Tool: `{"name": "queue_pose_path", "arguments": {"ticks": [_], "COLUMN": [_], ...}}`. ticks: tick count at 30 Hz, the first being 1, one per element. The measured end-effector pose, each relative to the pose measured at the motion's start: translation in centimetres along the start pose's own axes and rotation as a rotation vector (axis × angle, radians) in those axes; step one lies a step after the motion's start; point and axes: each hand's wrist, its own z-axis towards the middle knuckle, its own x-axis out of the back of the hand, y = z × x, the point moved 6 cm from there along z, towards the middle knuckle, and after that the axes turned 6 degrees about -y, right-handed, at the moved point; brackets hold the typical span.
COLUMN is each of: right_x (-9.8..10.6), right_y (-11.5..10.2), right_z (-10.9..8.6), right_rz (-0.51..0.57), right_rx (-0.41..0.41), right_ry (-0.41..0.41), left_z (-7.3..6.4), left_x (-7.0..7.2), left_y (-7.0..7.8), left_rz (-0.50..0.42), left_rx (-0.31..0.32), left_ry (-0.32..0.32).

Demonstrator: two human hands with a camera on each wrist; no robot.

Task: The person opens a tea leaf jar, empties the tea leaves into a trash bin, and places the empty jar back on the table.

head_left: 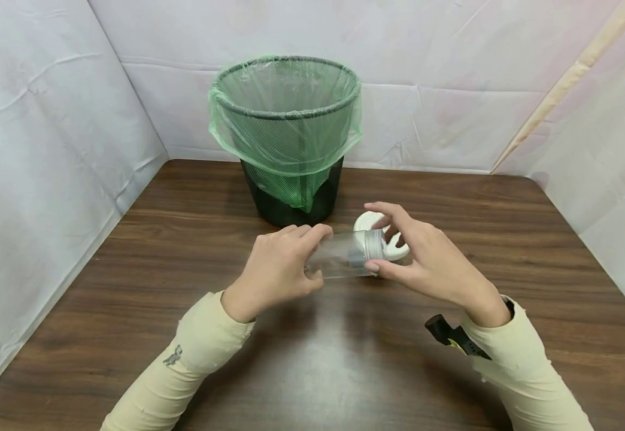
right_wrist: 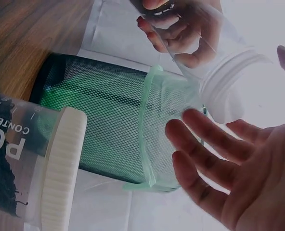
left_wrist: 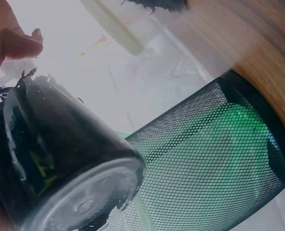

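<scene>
My left hand [head_left: 285, 260] grips a clear plastic jar [head_left: 334, 254] around its base end, holding it on its side. The jar's ridged neck [right_wrist: 234, 82] points right. In the left wrist view the base of the jar [left_wrist: 92, 197] faces the camera and its wall looks dark. Around the neck end my right hand [head_left: 425, 257] is spread, its fingers [right_wrist: 200, 166] apart from the neck in the right wrist view. Beneath stands a second jar [right_wrist: 7, 159] with printed lettering, dark contents and a white ribbed lid [right_wrist: 63, 168]; hand and clear jar partly hide it in the head view.
A black mesh bin [head_left: 291, 203] with a green bag [head_left: 285, 143] folded over its rim stands at the back of the wooden table [head_left: 183, 239]. Light sheeting [head_left: 452, 84] hangs behind and along both sides. A black strap device [head_left: 455, 338] sits on the right wrist.
</scene>
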Motion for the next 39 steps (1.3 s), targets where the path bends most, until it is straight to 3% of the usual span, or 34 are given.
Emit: {"name": "queue_pose_path", "arguments": {"ticks": [5,10,15,17,20,24,28,34,39], "right_x": [-0.4,-0.3,0.0,0.1,0.1,-0.5,-0.8,-0.6,-0.3], "right_y": [0.1,-0.3,-0.7,-0.6,-0.2,0.1,-0.2,-0.7,-0.8], "right_z": [0.0,0.0,0.0,0.0,-0.1,-0.2,0.0,-0.2,-0.3], "right_rz": [0.02,0.107,0.07,0.051,0.011,-0.064,-0.074,0.01,-0.028], "right_rx": [-0.034,0.06,0.133,0.105,-0.005,-0.096,-0.051,0.056,0.095], "right_ry": [-0.058,-0.068,-0.042,-0.022,-0.012,-0.054,-0.076,-0.099,-0.058], "left_z": [0.0,0.1,0.1,0.1,0.1,0.0,0.0,-0.1,-0.2], "left_x": [0.0,0.2,0.3,0.2,0.1,0.0,0.0,0.2,0.2], "left_y": [0.1,0.0,-0.1,0.0,0.1,0.1,0.1,0.0,0.0], "left_rz": [0.003,0.003,0.004,0.006,0.009,0.015,0.031,0.047,0.036], "left_rx": [-0.004,-0.005,-0.003,-0.005,-0.01,-0.009,-0.005,0.001,0.0], "left_ry": [0.008,0.01,0.0,-0.006,-0.011,-0.013,-0.011,-0.014,-0.012]}}
